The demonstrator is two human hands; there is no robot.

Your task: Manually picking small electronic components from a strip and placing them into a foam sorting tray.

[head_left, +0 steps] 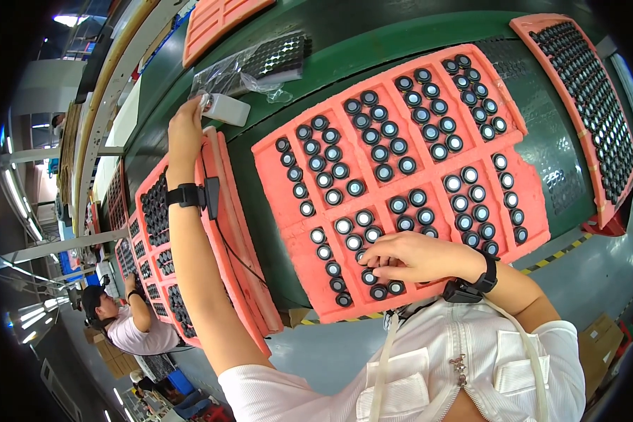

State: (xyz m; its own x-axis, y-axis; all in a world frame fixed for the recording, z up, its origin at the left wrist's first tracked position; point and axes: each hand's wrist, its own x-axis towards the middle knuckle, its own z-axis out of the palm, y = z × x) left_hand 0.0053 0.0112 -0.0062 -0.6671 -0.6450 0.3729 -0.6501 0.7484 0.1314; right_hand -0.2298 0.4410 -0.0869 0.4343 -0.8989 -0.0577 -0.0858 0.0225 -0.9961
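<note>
My left hand [185, 137] reaches forward on the left, its fingers closed at the left end of a small white box [227, 110]. What they pinch is too small to make out. My right hand [418, 258] is bent over the near half of a pink foam tray [309, 207]. Its fingertips and thumb are drawn in just above the small round black parts [368, 276] with pale, shiny tops. Anything between those fingertips is hidden. More of these parts stand in rows in the tray's compartments, some covered by the hand.
Clear plastic wrap with a black, dotted sheet [278, 58] lies behind the box. Another filled pink tray [591, 105] sits at the far right. Stacked pink trays [243, 232] stand under my left forearm, on the green work surface [373, 42]. A co-worker [130, 316] works at the left.
</note>
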